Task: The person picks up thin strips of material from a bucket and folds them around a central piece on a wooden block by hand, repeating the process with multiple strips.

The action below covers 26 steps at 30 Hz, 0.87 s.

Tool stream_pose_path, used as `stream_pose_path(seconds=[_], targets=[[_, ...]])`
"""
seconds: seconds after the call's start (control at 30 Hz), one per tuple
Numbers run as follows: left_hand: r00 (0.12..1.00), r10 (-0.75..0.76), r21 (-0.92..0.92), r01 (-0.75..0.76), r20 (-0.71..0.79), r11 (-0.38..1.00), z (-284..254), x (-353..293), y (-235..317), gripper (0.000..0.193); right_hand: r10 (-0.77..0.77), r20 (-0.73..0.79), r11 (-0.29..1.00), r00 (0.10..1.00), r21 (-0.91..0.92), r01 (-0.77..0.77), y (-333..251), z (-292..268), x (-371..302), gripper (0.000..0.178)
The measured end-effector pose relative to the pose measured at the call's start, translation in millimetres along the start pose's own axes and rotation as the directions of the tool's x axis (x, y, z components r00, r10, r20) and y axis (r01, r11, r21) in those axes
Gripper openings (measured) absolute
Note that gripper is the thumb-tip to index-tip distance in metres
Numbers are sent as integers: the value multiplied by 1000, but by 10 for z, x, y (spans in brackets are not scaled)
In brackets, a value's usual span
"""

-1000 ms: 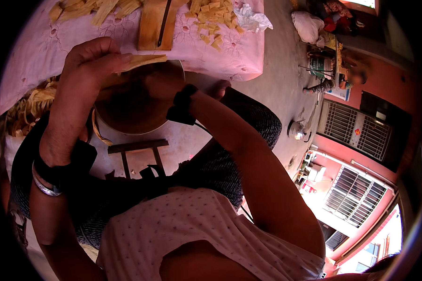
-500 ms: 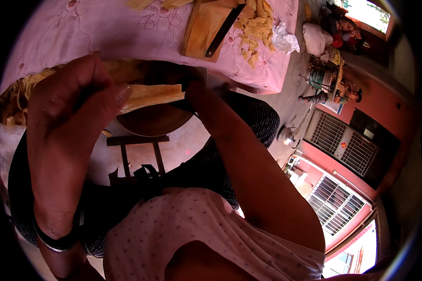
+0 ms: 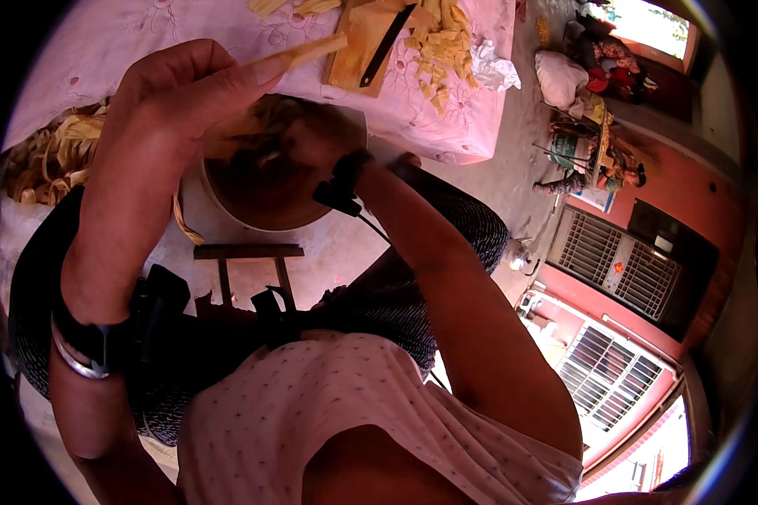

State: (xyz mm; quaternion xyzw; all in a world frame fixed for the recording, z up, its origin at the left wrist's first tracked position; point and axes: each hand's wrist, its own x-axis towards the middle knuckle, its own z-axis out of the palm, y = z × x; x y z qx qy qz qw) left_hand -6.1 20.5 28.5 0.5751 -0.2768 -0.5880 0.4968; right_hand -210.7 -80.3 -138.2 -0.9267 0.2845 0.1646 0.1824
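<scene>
Raised since half a second ago, the left hand now pinches a pale flat fibre strip in its grip, the strip's tip reaching over the pink cloth-covered worktop. Below it, the right hand sits inside the round brown bowl; its grip cannot be told. Beyond, a wooden cutting board with a dark knife lies near the worktop's far edge.

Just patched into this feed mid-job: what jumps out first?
The left hand, raised close to the camera at upper left, pinches a pale yellow strip. Just below it the right hand reaches into a round brown bowl. On the pink cloth-covered table beyond lie a wooden cutting board with a knife and cut yellow pieces.
</scene>
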Motion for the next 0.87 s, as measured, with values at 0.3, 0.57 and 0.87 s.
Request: stream_pose_path(seconds=[0.3, 0.57, 0.87], targets=[[996, -59, -70, 64, 70, 995, 75, 52, -151, 13, -44, -490, 855, 870, 432, 287, -637, -1177, -703, 14], [906, -125, -149, 201, 405, 968, 218, -1, -46, 28, -197, -803, 919, 563, 48, 391, -570, -1413, -931, 17], [972, 82, -371, 7, 222, 929, 369, 209, -178, 27, 162, -597, 865, 786, 469, 178, -346, -1248, -835, 23]])
